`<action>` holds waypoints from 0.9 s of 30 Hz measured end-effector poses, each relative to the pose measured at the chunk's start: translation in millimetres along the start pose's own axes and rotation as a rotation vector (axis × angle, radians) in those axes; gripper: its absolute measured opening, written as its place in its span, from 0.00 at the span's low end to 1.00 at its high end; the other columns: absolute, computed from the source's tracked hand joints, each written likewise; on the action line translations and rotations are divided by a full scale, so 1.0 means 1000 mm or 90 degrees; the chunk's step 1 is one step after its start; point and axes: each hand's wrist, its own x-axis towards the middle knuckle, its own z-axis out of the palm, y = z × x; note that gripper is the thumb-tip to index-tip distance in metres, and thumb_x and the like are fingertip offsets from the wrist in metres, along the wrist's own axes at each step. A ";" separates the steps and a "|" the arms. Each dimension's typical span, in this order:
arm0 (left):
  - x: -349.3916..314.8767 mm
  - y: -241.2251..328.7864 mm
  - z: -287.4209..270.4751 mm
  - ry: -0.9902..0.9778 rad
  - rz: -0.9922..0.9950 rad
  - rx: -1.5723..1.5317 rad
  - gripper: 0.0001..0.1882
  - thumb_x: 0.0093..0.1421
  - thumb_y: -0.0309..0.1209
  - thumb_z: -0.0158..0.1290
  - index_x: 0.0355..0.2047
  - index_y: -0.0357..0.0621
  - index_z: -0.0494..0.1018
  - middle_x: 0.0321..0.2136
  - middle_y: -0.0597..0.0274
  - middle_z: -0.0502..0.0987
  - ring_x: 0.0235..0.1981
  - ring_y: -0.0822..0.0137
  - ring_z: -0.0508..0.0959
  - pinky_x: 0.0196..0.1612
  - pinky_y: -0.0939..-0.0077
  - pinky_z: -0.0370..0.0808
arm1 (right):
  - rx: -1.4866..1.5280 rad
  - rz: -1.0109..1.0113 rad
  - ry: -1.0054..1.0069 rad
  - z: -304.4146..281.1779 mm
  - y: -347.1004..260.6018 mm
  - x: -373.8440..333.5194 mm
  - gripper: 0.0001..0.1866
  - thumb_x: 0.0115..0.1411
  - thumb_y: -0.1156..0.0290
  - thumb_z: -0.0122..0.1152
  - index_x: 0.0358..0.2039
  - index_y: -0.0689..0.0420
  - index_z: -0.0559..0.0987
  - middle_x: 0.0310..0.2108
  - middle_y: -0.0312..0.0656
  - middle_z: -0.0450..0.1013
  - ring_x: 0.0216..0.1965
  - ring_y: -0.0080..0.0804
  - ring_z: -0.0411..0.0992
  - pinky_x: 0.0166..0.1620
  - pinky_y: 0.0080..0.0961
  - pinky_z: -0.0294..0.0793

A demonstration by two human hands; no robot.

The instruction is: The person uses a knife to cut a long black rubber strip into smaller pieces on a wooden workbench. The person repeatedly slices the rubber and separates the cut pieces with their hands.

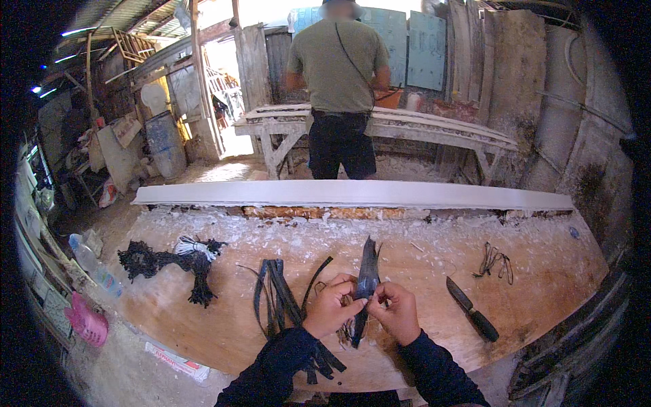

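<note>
Near the front of the wooden table, my left hand point(337, 306) grips a bundle of dark, flat strips point(367, 268) whose frayed end points away from me. My right hand point(395, 313) is closed in a pinch at the bundle's right side; whether a thin cord is also between its fingers is too small to tell. More loose black strips point(272, 292) lie just left of my left hand, some passing under my forearm. To the right of my right hand rests a knife point(472, 308) with a black handle, its blade pointing away.
Black knotted cords point(152, 261) and a white cord bundle point(195, 247) lie at left. A thin dark cord point(495, 261) lies at right. A long white moulding point(352, 193) spans the far edge. Beyond, a person point(342, 81) stands at a bench point(434, 129). A pink basket point(88, 319) is at left.
</note>
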 end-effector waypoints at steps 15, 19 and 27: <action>-0.003 0.006 -0.009 -0.092 -0.265 -0.273 0.09 0.54 0.33 0.53 0.28 0.38 0.71 0.26 0.71 0.68 0.23 0.81 0.69 0.22 0.89 0.68 | 0.255 0.115 -0.124 -0.007 0.009 0.004 0.03 0.47 0.75 0.56 0.20 0.60 0.73 0.21 0.32 0.70 0.25 0.17 0.66 0.30 0.16 0.65; -0.004 0.009 -0.015 -0.097 -0.290 -0.274 0.09 0.54 0.32 0.52 0.30 0.37 0.72 0.28 0.69 0.70 0.28 0.78 0.70 0.32 0.84 0.69 | 0.154 0.110 -0.078 -0.008 0.010 0.005 0.03 0.47 0.76 0.55 0.19 0.59 0.73 0.20 0.33 0.70 0.24 0.17 0.66 0.29 0.16 0.64; -0.002 0.008 -0.044 0.001 -0.153 -0.615 0.11 0.55 0.27 0.49 0.37 0.36 0.70 0.35 0.57 0.73 0.37 0.66 0.73 0.43 0.71 0.68 | 0.019 0.196 -0.175 -0.018 0.024 0.011 0.07 0.45 0.70 0.57 0.19 0.61 0.73 0.16 0.36 0.69 0.20 0.20 0.66 0.26 0.19 0.65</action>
